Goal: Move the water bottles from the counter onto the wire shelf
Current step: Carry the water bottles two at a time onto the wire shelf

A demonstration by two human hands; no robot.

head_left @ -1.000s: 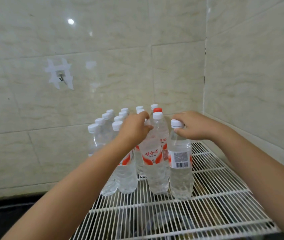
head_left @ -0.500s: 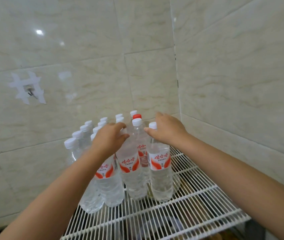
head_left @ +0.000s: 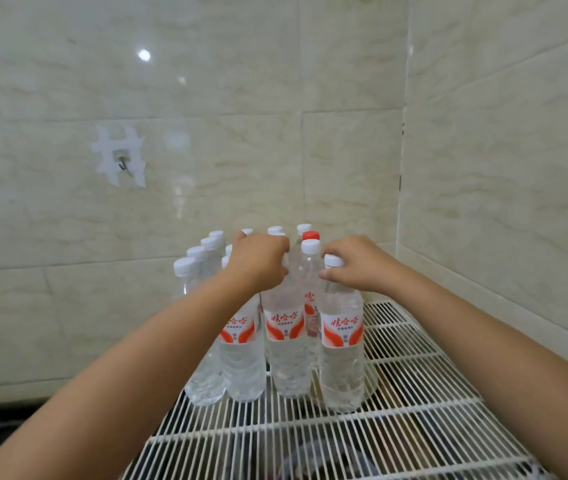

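Note:
Several clear water bottles with white caps and red-and-white labels stand upright in rows on the white wire shelf (head_left: 414, 393), toward its back left. One bottle near the back has a red cap (head_left: 311, 235). My right hand (head_left: 353, 263) grips the neck, just under the cap, of the front right bottle (head_left: 341, 358), which rests on the shelf. My left hand (head_left: 258, 263) is closed over the top of a front-row bottle (head_left: 284, 344) and hides its cap. Another front bottle (head_left: 241, 358) stands partly behind my left forearm.
Beige tiled walls close in the shelf at the back and on the right, meeting in a corner (head_left: 401, 188). A small metal hook with white tape (head_left: 121, 162) is fixed to the back wall. Dark items show below the wires. The shelf's front and right areas hold no bottles.
Both hands have stayed on the tops of the same front bottles. The right bottle was turned between the first two frames, so its label replaced the barcode. The view has swung left.

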